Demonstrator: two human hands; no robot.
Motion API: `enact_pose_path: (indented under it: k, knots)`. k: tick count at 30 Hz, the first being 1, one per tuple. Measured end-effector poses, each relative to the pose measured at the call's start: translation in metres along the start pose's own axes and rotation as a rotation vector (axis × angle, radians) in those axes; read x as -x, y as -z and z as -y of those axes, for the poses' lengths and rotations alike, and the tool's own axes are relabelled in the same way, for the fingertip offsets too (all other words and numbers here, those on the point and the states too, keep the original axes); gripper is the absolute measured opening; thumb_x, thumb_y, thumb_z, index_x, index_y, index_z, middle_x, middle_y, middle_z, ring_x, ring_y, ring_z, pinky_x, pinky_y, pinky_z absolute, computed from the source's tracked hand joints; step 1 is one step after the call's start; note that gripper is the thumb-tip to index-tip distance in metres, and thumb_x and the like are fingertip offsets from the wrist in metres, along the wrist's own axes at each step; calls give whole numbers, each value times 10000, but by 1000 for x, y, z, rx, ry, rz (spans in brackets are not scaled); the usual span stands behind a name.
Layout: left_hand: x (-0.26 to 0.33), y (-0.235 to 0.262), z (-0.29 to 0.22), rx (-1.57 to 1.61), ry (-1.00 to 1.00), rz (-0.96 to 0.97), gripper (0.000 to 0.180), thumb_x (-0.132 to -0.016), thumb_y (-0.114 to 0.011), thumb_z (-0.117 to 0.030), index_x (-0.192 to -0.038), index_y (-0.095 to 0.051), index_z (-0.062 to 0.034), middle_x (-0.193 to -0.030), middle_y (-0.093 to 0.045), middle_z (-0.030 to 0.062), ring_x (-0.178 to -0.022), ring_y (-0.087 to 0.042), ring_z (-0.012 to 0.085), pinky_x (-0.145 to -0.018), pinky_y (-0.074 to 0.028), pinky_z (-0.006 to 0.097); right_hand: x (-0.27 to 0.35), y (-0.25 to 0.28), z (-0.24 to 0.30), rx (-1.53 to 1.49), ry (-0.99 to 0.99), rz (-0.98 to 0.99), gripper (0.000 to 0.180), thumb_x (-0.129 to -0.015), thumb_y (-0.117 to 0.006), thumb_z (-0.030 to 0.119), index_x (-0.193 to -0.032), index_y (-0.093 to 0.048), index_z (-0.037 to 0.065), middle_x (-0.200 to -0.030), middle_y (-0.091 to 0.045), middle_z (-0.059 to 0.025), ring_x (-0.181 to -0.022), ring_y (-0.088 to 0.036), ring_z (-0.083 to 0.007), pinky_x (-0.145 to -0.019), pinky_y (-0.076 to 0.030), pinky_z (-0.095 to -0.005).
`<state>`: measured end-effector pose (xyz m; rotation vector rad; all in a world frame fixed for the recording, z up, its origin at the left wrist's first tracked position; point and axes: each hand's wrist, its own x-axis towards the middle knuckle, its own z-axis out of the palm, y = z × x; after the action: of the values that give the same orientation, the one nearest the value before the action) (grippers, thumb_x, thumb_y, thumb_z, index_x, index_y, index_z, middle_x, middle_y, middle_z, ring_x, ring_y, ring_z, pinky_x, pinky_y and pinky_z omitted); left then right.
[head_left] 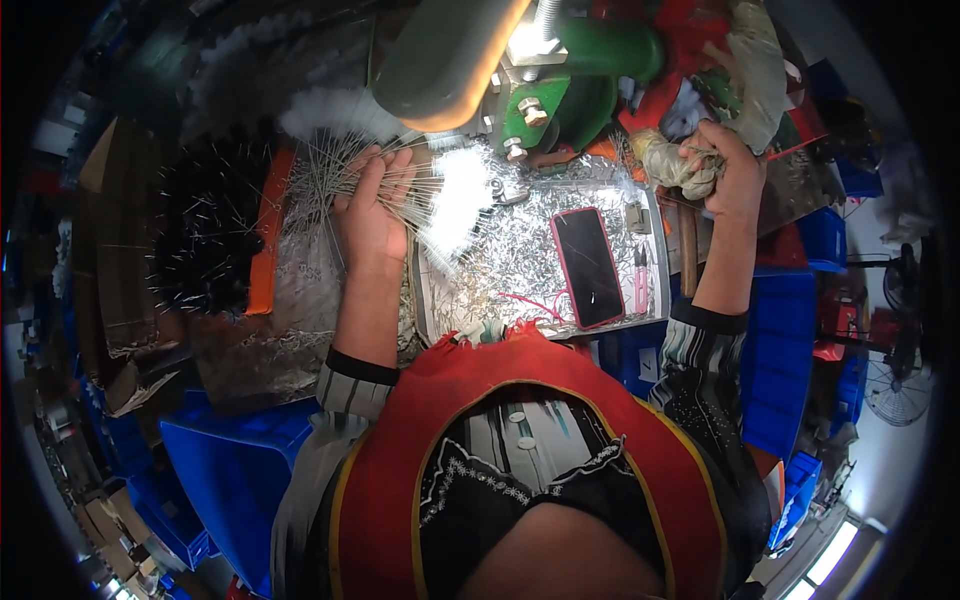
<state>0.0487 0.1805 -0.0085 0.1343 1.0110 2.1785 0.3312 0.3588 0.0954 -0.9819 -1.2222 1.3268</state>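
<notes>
One phone point(588, 266) with a pink case lies face up on the tray point(655, 262) of metal shavings. The left hand point(372, 205), fingers curled, clasps a fanned bunch of thin wires point(420, 190), too many to count. The right hand point(728, 170), raised, is clenched around one cloth-wrapped lever handle point(680, 165).

The fingertips of the left hand point(372, 205) are hidden among the thin wire stems point(330, 170) it grips. The right hand point(728, 170) closes around a cloth-wrapped handle point(672, 165), so its palm is hidden. The top of the green machine point(560, 75) is cut off by the edge. The tray point(650, 215) surface is hidden under metal shavings.
</notes>
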Motion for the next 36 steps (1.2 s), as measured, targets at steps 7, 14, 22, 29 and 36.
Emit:
enact_pose_path:
  k: [7, 14, 22, 29, 36]
  knots:
    - [1, -5, -3, 6, 17, 4, 177, -845, -523, -35, -1005, -507, 39, -916, -563, 137, -951, -577, 303, -834, -500, 426, 1, 5, -43, -72, 290, -14, 125, -729, -583, 44, -674, -558, -65, -603, -536, -129, -552, -538, -205, -548, -456, -317]
    - [7, 4, -7, -285, 95, 129, 206, -784, -603, -34, -974, -544, 21, -877, -594, 110, -705, -600, 187, -612, -514, 288, 1, 1, -25, -131, 17, -114, 107, -666, -636, 13, -732, -564, -33, -631, -566, -110, -490, -542, -190, -453, -431, -287]
    - [2, 12, 0, -128, 48, 83, 125, -771, -589, -8, -891, -555, 1, -809, -590, 97, -702, -597, 193, -622, -505, 301, 4, -6, -2, -38, 90, 15, 191, -726, -580, 43, -553, -513, 0, -511, -476, -87, -466, -478, -187, -546, -436, -321]
    - [3, 9, 2, -102, -2, -38, 109, -800, -555, -22, -902, -521, -38, -825, -577, 88, -721, -590, 197, -636, -511, 345, 6, -6, -1, -9, 15, -49, 211, -739, -569, 39, -542, -499, 13, -508, -466, -79, -479, -474, -180, -599, -442, -326]
    - [4, 4, 1, -151, -74, -91, 92, -801, -552, -24, -888, -524, -34, -807, -573, 85, -707, -589, 188, -629, -511, 340, 3, -1, -6, -3, 22, -7, 215, -743, -568, 47, -544, -498, 5, -516, -467, -83, -509, -487, -189, -617, -444, -331]
